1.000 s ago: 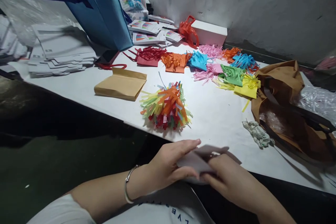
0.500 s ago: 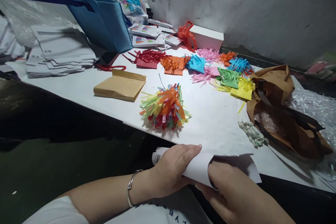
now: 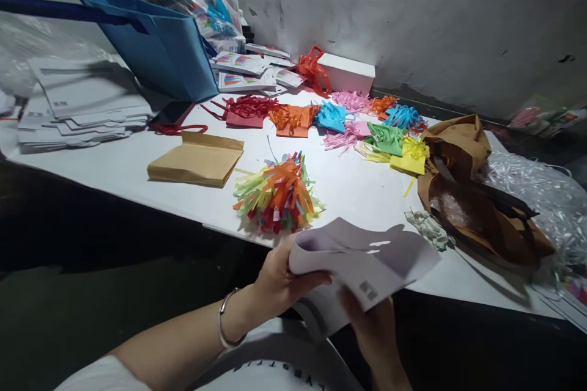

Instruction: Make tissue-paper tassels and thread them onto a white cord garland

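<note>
Hands both grip folded white paper sheet above near worktop edge: left hand pinches its curled left end, right hand holds from beneath; multicoloured paper tassel just behind.

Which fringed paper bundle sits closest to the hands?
The multicolour bundle, alone just beyond the left hand. It mixes orange, green, yellow and red strips; the rest are single-colour bundles in a far row.

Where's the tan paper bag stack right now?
The tan paper bag stack lies flat on the white table, left of centre, just left of the multicoloured fringe bundle and in front of the blue bag.
</note>
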Demonstrator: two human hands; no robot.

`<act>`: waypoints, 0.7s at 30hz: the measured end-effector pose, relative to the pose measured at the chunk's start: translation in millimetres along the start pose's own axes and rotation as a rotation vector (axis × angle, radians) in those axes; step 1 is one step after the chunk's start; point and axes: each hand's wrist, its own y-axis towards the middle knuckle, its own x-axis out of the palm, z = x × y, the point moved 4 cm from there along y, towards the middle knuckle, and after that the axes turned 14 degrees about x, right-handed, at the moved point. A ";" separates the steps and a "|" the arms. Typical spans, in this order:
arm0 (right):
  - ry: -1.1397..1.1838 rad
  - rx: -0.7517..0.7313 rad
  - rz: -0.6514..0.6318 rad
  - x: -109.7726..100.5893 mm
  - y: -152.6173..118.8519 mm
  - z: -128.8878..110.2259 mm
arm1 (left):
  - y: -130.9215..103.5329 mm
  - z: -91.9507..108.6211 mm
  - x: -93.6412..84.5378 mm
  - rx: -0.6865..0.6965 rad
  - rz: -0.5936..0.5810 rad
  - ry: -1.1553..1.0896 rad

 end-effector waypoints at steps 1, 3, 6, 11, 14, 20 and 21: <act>0.062 0.057 0.046 2.2 0.7 7.6 | -1.4 -1.9 5.3 0.012 -0.004 -0.046; 0.163 0.095 0.144 0.7 1.0 12.4 | -4.2 -9.0 15.1 -0.001 -0.032 -0.146; 0.155 0.068 0.086 -0.6 2.9 6.2 | -7.8 -23.9 19.8 -0.090 -0.031 -0.166; -0.046 0.012 0.120 -3.2 9.3 8.8 | -7.3 -34.8 10.2 -0.126 0.016 0.017; -0.085 -0.044 0.034 0.9 12.0 13.6 | -1.1 -28.7 6.7 -0.052 0.015 0.060; 0.124 0.078 0.291 2.2 12.3 20.9 | 5.9 -26.1 10.8 -0.017 -0.005 0.224; 0.132 0.063 0.349 2.8 11.8 21.7 | 5.4 -26.3 11.5 -0.004 0.005 0.224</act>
